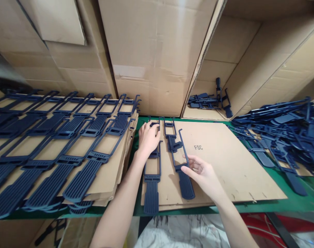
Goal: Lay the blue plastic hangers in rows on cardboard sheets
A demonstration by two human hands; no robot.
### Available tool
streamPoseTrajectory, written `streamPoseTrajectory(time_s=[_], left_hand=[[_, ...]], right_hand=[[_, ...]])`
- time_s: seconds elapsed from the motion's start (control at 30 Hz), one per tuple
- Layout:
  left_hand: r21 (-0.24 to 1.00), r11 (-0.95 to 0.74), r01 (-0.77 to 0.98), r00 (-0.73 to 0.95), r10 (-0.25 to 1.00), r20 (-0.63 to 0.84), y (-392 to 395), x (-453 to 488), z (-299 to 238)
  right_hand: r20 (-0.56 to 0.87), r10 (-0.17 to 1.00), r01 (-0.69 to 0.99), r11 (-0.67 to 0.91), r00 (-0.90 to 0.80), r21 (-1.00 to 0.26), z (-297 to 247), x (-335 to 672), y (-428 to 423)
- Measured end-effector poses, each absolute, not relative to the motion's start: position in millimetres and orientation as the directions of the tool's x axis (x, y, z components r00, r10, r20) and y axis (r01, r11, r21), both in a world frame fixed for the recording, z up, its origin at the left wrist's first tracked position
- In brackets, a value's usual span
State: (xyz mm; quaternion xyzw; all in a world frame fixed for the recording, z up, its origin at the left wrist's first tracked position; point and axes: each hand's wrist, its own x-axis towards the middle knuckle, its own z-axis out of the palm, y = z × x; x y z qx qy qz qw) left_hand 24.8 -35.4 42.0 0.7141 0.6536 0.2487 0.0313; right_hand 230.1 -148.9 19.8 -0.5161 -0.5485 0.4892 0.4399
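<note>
- The left hand (148,137) is seen palm down on the far end of the first blue frame (151,196), with the fingers bent over its top bar. Whether the bar is actually clasped cannot be told.
- That first blue frame is laid lengthwise along the left edge of the cardboard sheet (231,165), with its ribbed paddle end pointing near.
- The right hand (202,174) is held half open. The side bar of the second blue frame (186,186) is pinched between thumb and fingertips, and the other fingers are spread loosely.
- The second blue frame is placed just right of the first, roughly parallel to it and apart from it, flat on the same sheet.
- The letters "FSC" are printed on the sheet, right of both frames.
- The sheet is carried by a green table (288,203).
- To the left, a stack of cardboard sheets (107,175) is topped with rows of identical frames (79,182), laid side by side.
- To the right, a loose heap of frames (288,137) is piled on the table.
- At the far right, an open carton (262,69) is tipped on its side, with a few blue parts (208,101) inside it.
</note>
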Motion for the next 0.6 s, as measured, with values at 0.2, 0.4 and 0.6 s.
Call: streamPoseTrajectory(time_s=[0.2, 0.4, 0.6], left_hand=[[0.344, -0.263, 0.902, 0.143, 0.931, 0.336, -39.4, 27.6, 44.1], [0.340, -0.314, 0.887, 0.224, 0.934, 0.279, -39.7, 27.2, 42.8], [0.340, -0.340, 0.877, 0.258, 0.929, 0.264, -38.1, 27.4, 39.9]], right_hand=[[-0.046, 0.992, 0.080, -0.037, -0.119, -0.996, 18.1, 222.7, -152.0], [-0.009, 0.994, 0.147, 0.007, -0.107, -0.989, 18.9, 219.7, -154.7], [-0.087, 0.992, 0.247, -0.062, -0.095, -0.967, 22.2, 224.4, -159.5]])
